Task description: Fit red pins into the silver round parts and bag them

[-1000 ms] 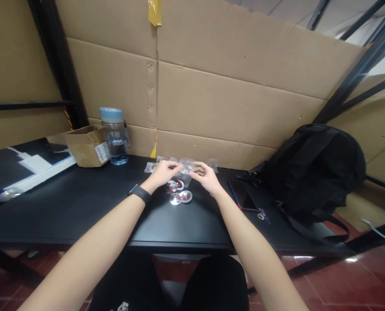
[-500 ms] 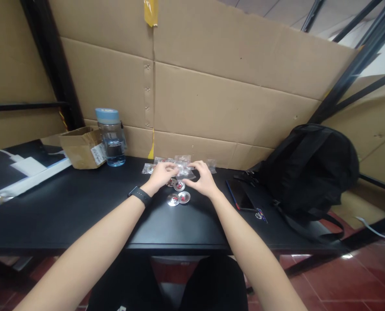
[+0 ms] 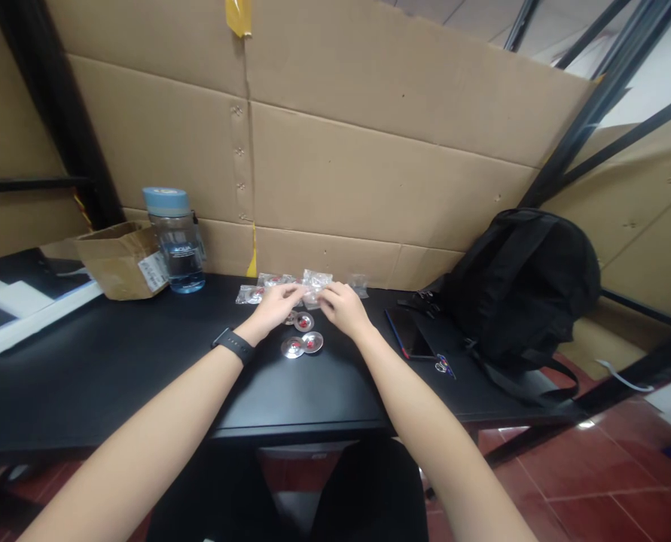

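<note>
My left hand point(image 3: 277, 307), with a dark watch on its wrist, pinches the left side of a small clear plastic bag point(image 3: 315, 286). On the bag's other side are the curled fingers of my right hand point(image 3: 343, 305), closed on its edge. What the bag holds is too blurred to make out. Shiny round metal discs with red centres lie just below the hands: one disc point(image 3: 304, 321) near my left fingers, and an overlapping pair, a left disc point(image 3: 291, 348) and a right disc point(image 3: 313, 343). Another disc is partly hidden by my left hand.
Behind the hands lie more bagged discs point(image 3: 251, 294) and a flat clear bag point(image 3: 358, 285). A water bottle point(image 3: 181, 252) and a cardboard box point(image 3: 114, 263) stand left on the black table point(image 3: 143, 361). Rightward are a phone point(image 3: 408, 334), a keyring point(image 3: 442, 366) and a black backpack point(image 3: 527, 293).
My right hand's thumb and fingers, spread apart before, have closed in at the plastic bag. The whole view has shifted slightly, so things appear further left.
</note>
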Demonstrator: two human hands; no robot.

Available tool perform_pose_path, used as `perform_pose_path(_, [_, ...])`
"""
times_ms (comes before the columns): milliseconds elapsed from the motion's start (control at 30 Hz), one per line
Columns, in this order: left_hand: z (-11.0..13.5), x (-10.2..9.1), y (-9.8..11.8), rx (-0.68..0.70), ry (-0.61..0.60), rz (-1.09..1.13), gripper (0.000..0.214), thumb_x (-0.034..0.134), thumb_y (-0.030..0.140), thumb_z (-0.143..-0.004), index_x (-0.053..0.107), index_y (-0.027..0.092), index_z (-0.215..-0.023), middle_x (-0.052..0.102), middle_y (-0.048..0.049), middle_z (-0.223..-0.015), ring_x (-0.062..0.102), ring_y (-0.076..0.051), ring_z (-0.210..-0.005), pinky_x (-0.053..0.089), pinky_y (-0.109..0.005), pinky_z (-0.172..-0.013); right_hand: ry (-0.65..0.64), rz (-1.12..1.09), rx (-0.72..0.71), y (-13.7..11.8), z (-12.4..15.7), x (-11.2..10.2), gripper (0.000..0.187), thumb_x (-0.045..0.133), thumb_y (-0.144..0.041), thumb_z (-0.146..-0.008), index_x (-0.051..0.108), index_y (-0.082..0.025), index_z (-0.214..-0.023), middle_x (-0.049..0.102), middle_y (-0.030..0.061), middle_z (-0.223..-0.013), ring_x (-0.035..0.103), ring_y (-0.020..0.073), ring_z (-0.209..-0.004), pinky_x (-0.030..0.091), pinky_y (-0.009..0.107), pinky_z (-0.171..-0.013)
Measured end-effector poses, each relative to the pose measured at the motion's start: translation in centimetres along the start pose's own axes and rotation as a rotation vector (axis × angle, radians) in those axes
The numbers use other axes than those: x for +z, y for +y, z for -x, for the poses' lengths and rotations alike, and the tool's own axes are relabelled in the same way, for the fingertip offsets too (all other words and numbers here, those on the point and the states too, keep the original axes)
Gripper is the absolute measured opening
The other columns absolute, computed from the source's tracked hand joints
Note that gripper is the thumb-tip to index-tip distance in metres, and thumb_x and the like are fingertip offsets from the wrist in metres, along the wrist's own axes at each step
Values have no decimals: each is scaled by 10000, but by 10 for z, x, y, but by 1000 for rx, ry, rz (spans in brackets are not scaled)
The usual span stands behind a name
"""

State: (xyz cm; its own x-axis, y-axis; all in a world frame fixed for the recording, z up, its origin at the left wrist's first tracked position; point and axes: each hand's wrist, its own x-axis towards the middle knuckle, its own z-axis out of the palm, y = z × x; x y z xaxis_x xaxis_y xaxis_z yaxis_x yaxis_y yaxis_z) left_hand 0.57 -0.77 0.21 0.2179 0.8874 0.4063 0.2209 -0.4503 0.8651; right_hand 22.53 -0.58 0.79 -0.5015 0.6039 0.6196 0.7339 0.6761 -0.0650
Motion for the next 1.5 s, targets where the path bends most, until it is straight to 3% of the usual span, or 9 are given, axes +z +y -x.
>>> perform_pose_path(167, [-2, -11, 2, 21, 118, -351, 289, 586, 436, -943, 769, 236, -1042, 800, -49, -1100, 703, -288, -1092, 492, -371, -966, 254, 108, 387, 59, 1, -17, 252, 488, -146, -936, 731, -205, -971, 704, 104, -1025, 638, 249, -974, 471, 340, -889])
perform_pose_path(300, [-3, -20, 0, -16, 108, -572, 215, 602, 342, -906, 780, 263, -999, 801, -47, -1098, 701, -317, -1088, 466, -427, -985, 24, 247, 534, 99, 7, -15, 308, 491, -142, -915, 772, -218, -1014, 733, 101, -1134, 666, 243, -1027, 473, 335, -890])
perform_pose_path(433, [-4, -26, -12, 27, -111, -624, 220, 619, 318, -879, 790, 256, -1003, 806, -56, -1070, 716, -296, -1041, 490, -385, -946, -187, 231, 598, 112, 9, 5, 254, 599, -252, -892, 807, -236, -1036, 767, 106, -1130, 688, 273, -1032, 471, 375, -913])
perform_pose_path(633, [-4, -31, -20, 120, -285, -731, 212, 611, 284, -853, 815, 261, -907, 811, -72, -1016, 714, -296, -1006, 497, -374, -959, -216, 276, 527, 96, 9, 9, 331, 549, -387, -982, 767, -199, -1146, 710, 186, -1250, 592, 379, -1197, 354, 598, -1052])
perform_pose_path(933, [-4, -35, -10, 105, -336, -557, 363, 563, 147, -755, 838, 278, -953, 821, -20, -912, 746, -241, -901, 522, -325, -959, -342, 25, 135, 17, -18, 46, 471, 529, -351, -1019, 538, -266, -1482, 505, 114, -1578, 440, 323, -1428, 388, 527, -1072])
perform_pose_path(1067, [-2, -29, -9, 181, -363, -533, 496, 517, 104, -725, 825, 264, -1079, 801, -37, -1154, 727, -243, -1069, 510, -331, -1013, -308, 47, 185, 19, -14, 48, 354, 588, -329, -993, 660, -228, -1325, 660, 148, -1391, 569, 337, -1296, 406, 535, -1047])
perform_pose_path(1200, [0, -24, -8, 174, -505, -499, 496, 495, 96, -732, 839, 282, -1037, 822, -27, -1035, 749, -227, -952, 547, -312, -917, -201, -110, 256, 38, 1, 29, 261, 624, -211, -925, 739, -202, -1159, 765, 135, -1120, 703, 286, -1016, 497, 426, -944])
perform_pose_path(1367, [0, -15, -6, 164, -235, -410, 361, 543, 291, -918, 756, 226, -1202, 774, -70, -1185, 705, -255, -1095, 520, -350, -997, 67, -499, 422, 45, 6, 10, 217, 726, -328, -840, 723, -216, -1025, 769, 53, -878, 722, 231, -810, 551, 376, -820])
perform_pose_path(1500, [0, -8, -4, 59, -3, -205, 457, 542, 518, -982, 645, 196, -1290, 746, -99, -1194, 695, -259, -1101, 536, -371, -969, 49, -873, 371, 22, -3, 3, 344, 867, -430, -704, 659, -217, -878, 739, 20, -837, 706, 202, -778, 559, 342, -777])
